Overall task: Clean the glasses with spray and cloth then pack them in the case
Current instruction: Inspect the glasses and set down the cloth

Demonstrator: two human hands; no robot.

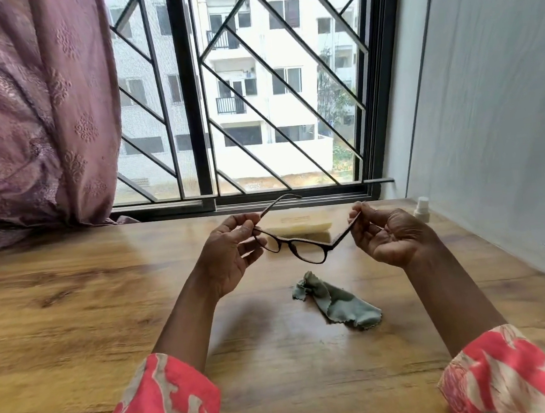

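- Curtain, mauve with an embossed pattern, hangs at the far left and bunches onto the back of the table, a wood-grain top.
- Window with a dark diagonal grille fills the middle background; a pale building shows through it.
- Left sleeve, coral with a cream print, ends mid-forearm; the arm rises from it toward the middle.
- Left hand is raised above the table, palm toward the camera, thumb and fingertips pinching the glasses at their left hinge; the lower fingers are loosely curled.
- Glasses, dark-framed, hang in the air between both hands with temples unfolded; the left temple angles up toward the window sill.
- Case, pale yellow, lies on the table just behind the glasses, partly hidden by them; whether it is open I cannot tell.
- Cloth, grey-green and crumpled, lies on the table below the glasses, between the forearms, touching neither.
- Right hand is raised, palm up, thumb and forefinger pinching the right temple near its end.
- Spray, a small white bottle, stands upright by the right wall, apart from the right hand.
- Right sleeve matches the left.
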